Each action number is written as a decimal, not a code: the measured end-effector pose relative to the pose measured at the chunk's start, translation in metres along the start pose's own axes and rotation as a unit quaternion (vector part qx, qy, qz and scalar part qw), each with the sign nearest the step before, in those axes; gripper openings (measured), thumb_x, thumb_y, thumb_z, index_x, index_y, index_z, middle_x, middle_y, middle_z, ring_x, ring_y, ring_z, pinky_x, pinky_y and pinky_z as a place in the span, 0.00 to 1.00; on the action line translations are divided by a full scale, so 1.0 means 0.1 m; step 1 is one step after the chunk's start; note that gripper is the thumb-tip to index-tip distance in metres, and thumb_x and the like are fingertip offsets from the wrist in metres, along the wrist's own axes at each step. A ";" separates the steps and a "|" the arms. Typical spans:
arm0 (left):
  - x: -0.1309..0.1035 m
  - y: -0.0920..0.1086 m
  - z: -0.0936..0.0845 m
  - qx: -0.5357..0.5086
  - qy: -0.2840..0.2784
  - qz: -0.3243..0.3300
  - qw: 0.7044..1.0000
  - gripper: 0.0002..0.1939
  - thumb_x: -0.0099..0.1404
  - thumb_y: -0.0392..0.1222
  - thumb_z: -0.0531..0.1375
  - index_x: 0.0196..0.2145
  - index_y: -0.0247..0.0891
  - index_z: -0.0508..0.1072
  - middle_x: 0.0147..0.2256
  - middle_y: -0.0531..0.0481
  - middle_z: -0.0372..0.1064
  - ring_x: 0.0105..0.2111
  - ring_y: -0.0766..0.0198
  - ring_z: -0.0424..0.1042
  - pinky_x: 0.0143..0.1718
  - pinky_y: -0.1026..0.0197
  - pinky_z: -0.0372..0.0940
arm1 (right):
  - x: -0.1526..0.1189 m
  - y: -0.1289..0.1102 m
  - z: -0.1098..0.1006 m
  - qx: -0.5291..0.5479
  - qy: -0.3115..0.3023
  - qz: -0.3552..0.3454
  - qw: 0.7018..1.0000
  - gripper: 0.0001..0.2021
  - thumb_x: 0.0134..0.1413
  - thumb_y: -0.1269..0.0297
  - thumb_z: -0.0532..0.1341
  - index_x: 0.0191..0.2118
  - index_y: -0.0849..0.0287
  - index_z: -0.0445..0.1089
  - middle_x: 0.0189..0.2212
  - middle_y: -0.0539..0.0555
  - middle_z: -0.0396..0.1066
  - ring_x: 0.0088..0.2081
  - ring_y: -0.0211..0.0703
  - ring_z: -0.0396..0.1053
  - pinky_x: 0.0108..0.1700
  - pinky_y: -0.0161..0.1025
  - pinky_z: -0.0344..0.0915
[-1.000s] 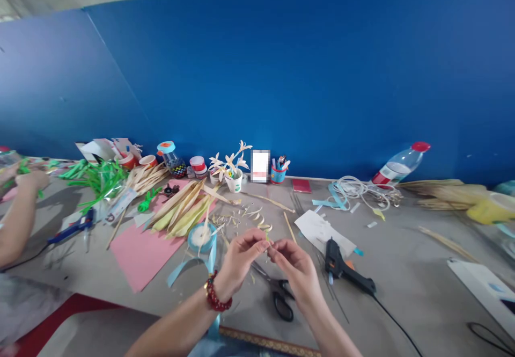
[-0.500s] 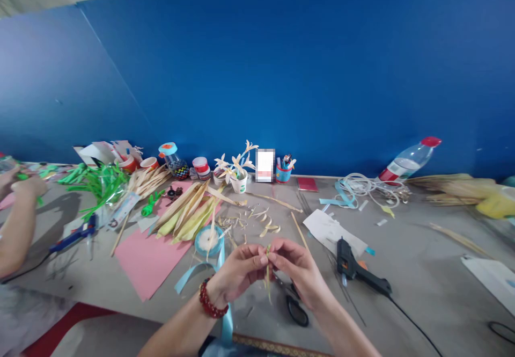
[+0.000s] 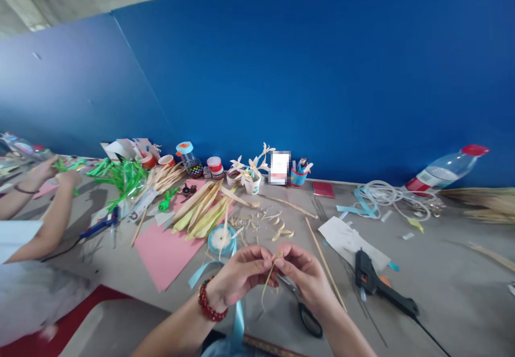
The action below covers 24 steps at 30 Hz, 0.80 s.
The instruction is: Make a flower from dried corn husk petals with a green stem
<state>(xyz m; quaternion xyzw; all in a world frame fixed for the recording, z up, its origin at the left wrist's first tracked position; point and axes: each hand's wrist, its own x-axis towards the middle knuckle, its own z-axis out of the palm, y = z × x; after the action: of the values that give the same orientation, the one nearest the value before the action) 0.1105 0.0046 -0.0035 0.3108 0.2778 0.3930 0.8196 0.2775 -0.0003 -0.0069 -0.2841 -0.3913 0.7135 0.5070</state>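
Note:
Close together above the table, my left hand (image 3: 245, 272) and my right hand (image 3: 301, 272) pinch a thin yellow-green strip (image 3: 264, 287), which looks like corn husk, between their fingertips. Its lower end curves down from the fingers. A red beaded bracelet (image 3: 210, 300) circles my left wrist. Black-handled scissors (image 3: 310, 320) lie under my right hand, their blades partly covered by it. Behind my left hand sits a roll of light blue ribbon (image 3: 220, 239), its tail running down beneath the wrist. Curled husk scraps (image 3: 281, 232) are scattered beyond my fingers.
Corn husks (image 3: 203, 212) rest partly on pink paper (image 3: 167, 257). To the right are a black glue gun (image 3: 374, 283), white paper (image 3: 352, 241) and a leaning bottle (image 3: 444, 174). White husk flowers (image 3: 252, 172) stand by the blue wall. A co-worker's hands (image 3: 56, 177) are at far left.
My view has turned left, so the table things sit farther right. My hands stay pinched together; the strip's loose end now slants and curves to the left instead of hanging straight.

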 end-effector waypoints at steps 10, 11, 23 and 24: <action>0.10 -0.11 0.39 0.215 0.043 0.055 0.974 0.10 0.59 0.43 0.67 0.28 0.33 0.76 0.25 0.49 0.74 0.28 0.66 0.70 0.34 0.64 0.64 | -0.24 -0.14 -0.37 -0.080 0.012 -0.020 0.997 0.12 0.52 0.56 0.69 0.30 0.59 0.71 0.23 0.49 0.71 0.26 0.40 0.70 0.31 0.36 0.66; 0.13 -0.12 0.43 0.231 0.044 0.055 0.970 0.10 0.60 0.43 0.66 0.28 0.33 0.77 0.26 0.49 0.74 0.28 0.66 0.70 0.34 0.64 0.64 | -0.26 -0.17 -0.41 -0.081 0.015 -0.024 0.996 0.12 0.52 0.56 0.69 0.30 0.59 0.71 0.24 0.49 0.71 0.27 0.40 0.70 0.32 0.36 0.66; 0.32 -0.36 0.58 0.097 0.021 0.001 0.995 0.14 0.58 0.47 0.68 0.27 0.33 0.73 0.24 0.50 0.71 0.26 0.67 0.69 0.32 0.65 0.64 | -0.39 -0.26 -0.53 -0.022 0.036 -0.056 0.998 0.10 0.52 0.57 0.69 0.30 0.57 0.71 0.27 0.49 0.70 0.25 0.39 0.70 0.30 0.38 0.69; 0.31 -0.36 0.58 0.106 0.024 0.009 0.994 0.14 0.59 0.48 0.68 0.27 0.33 0.73 0.24 0.50 0.71 0.26 0.67 0.68 0.32 0.65 0.63 | -0.39 -0.25 -0.53 -0.019 0.037 -0.053 0.998 0.10 0.52 0.57 0.69 0.30 0.57 0.71 0.27 0.49 0.70 0.25 0.39 0.70 0.30 0.38 0.69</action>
<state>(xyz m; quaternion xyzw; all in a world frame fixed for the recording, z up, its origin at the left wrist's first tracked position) 0.1846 -0.0053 0.0021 0.3891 0.3346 0.3764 0.7713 0.3450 -0.0184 -0.0133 -0.2991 -0.4004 0.6666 0.5531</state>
